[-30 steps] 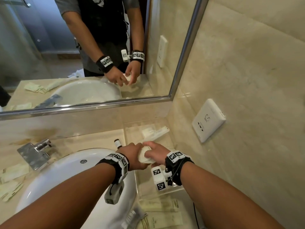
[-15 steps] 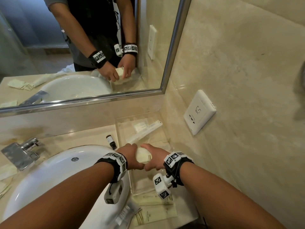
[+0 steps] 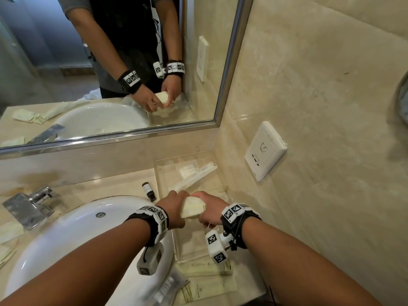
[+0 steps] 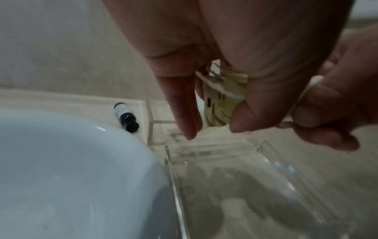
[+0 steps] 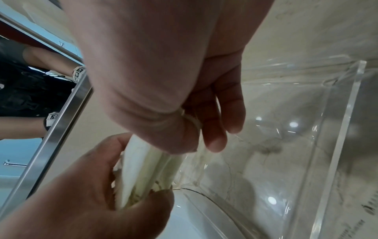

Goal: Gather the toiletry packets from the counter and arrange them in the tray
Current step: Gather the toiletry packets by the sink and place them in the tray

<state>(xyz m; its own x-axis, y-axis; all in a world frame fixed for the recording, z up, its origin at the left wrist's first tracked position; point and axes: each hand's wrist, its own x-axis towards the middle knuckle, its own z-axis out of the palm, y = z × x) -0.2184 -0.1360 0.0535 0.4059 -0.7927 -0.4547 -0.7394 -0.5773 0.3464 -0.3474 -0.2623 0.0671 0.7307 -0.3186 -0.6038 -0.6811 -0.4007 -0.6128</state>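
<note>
Over the tray (image 3: 164, 180), two hands grip packets (image 3: 192, 207).

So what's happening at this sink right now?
A person is tidying hotel toiletries. Both the left hand and the right hand hold a small stack of cream packets above a clear tray beside the sink. A few long packets already lie at the tray's far end. More packets and a small dark bottle sit on the counter.
</note>
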